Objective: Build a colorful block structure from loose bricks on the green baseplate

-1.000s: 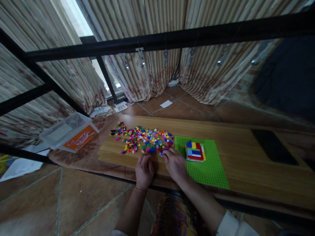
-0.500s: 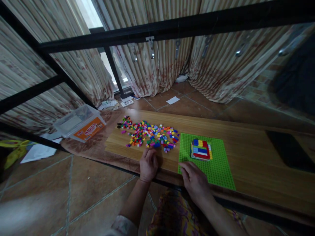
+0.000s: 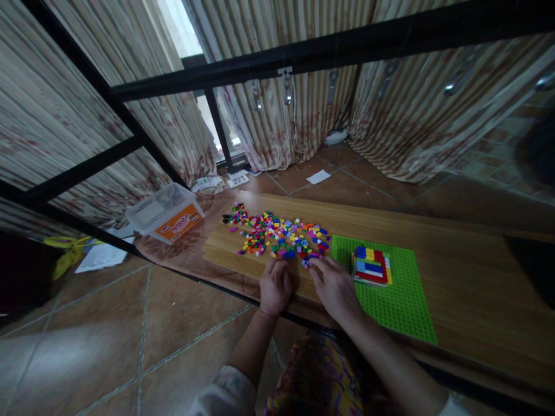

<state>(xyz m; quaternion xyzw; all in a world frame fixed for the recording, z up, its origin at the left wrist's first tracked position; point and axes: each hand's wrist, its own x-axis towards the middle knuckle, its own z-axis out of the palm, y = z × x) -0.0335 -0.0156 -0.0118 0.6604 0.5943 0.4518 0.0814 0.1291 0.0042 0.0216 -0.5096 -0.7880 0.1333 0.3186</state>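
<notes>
Many small coloured toy bricks (image 3: 277,231) lie loose on the wooden board. My left hand (image 3: 275,287) rests at the board's near edge, just below the pile, its fingers curled closed; whatever they may hold is hidden. At the pile's near right end is my right hand (image 3: 337,289), thumb and forefinger slightly apart, tips beside a few purple and blue bricks (image 3: 306,263). To its right lies a green studded baseplate (image 3: 390,306). On that plate sits a low, squarish brick structure (image 3: 370,267) in red, blue, yellow and white.
A clear plastic box (image 3: 167,214) with an orange label stands left of the wooden board (image 3: 459,283) on a brown cloth (image 3: 165,260). A dark flat object (image 3: 531,266) lies at the right. Black metal bars (image 3: 303,58) cross beyond the board, before curtains.
My right hand has moved left and away from me, from the baseplate's near corner to the loose bricks. My left hand stays by the pile. The whole view has shifted slightly.
</notes>
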